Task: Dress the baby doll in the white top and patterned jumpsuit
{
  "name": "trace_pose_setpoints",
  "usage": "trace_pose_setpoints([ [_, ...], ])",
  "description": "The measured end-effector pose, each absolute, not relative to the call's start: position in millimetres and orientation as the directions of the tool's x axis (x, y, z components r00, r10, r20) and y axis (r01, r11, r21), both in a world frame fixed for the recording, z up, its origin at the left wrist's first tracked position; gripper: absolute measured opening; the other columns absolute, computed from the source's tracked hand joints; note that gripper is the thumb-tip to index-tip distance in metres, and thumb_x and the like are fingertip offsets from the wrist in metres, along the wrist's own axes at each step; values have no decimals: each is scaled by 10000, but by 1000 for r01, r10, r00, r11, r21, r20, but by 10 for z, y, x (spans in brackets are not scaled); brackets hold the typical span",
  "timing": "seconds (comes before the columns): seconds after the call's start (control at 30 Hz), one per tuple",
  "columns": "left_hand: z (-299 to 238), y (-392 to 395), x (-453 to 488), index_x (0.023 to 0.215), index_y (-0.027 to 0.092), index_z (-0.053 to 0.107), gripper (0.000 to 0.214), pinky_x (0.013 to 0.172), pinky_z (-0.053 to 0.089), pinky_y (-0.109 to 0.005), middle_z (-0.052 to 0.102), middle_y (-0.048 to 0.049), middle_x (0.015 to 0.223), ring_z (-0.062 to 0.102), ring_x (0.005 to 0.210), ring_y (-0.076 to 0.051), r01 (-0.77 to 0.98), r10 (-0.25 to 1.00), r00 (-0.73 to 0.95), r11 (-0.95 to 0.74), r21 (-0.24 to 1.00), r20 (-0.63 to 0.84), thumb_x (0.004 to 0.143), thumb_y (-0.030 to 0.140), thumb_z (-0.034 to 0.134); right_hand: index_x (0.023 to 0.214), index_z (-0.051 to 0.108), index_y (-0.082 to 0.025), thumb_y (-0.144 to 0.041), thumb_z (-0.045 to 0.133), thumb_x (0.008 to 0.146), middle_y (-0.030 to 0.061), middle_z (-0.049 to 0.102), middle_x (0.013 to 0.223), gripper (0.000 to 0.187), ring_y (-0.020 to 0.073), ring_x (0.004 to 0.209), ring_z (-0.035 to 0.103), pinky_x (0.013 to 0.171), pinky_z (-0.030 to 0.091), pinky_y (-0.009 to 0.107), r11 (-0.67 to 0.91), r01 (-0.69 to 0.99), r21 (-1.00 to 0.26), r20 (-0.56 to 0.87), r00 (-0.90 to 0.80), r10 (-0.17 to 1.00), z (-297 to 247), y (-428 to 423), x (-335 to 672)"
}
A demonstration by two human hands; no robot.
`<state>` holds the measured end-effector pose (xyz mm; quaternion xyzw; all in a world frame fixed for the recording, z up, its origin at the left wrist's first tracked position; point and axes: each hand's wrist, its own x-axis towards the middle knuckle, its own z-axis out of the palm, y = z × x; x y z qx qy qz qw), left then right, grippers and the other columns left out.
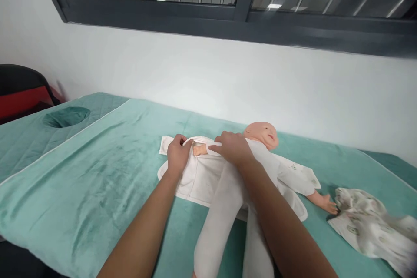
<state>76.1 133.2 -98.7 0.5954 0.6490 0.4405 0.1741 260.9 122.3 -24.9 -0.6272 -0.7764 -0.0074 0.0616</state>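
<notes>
Left hand (177, 154), seen from the head camera, is closed on the loose edge of a white cotton baby garment (208, 178), with the fingers curled over the fabric and the thumb tucked beneath. Right hand (233, 147) rests on the chest of the garment, its fingers bent and pinching the opposite fabric edge. Between the two hands a short, bare, peach-coloured plastic arm (199, 150) shows through the opening they hold apart.

That arm belongs to a peach plastic baby doll (262, 134). It lies on its back in the middle of the padded table, its head towards the wall and tipped to the right. The garment covers its body, and the two long white legs run down towards the camera, passing under the person's right forearm. The doll's other arm stretches out to the right, its small hand bare beyond the sleeve.

Beneath the doll is a teal plush towel (97, 182) spread over the table. A round face hole (67, 116) is sunk into the quilted teal table cover at the far left. Just beside the doll's outstretched hand lies a crumpled white cloth with a small grey-green print (368, 221).

Behind the table is a plain white wall (228, 78), with a dark-framed window (241, 13) above. A red and black chair (19, 91) stands at the left edge.
</notes>
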Motion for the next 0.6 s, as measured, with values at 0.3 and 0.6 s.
trace_pose_setpoints([
  [0.3,-1037,1240,913,980,204,571,116,822,416,-366,635,-68,1009,596,974,-245,823,836,-20,-297,483,549,900,275,525,982,663,-253,-359,464,939,37,671,1059,230,206,994,578,820,398,312,268,890,-368,304,-157,940,-185,1123,2532],
  [0.6,-1052,1143,845,1101,185,604,368,826,470,-376,612,-99,1106,615,987,-258,839,852,-138,-171,517,505,941,476,444,466,569,-232,-625,337,912,108,635,571,639,246,588,606,656,427,361,-355,848,-393,-235,281,930,-208,384,3992],
])
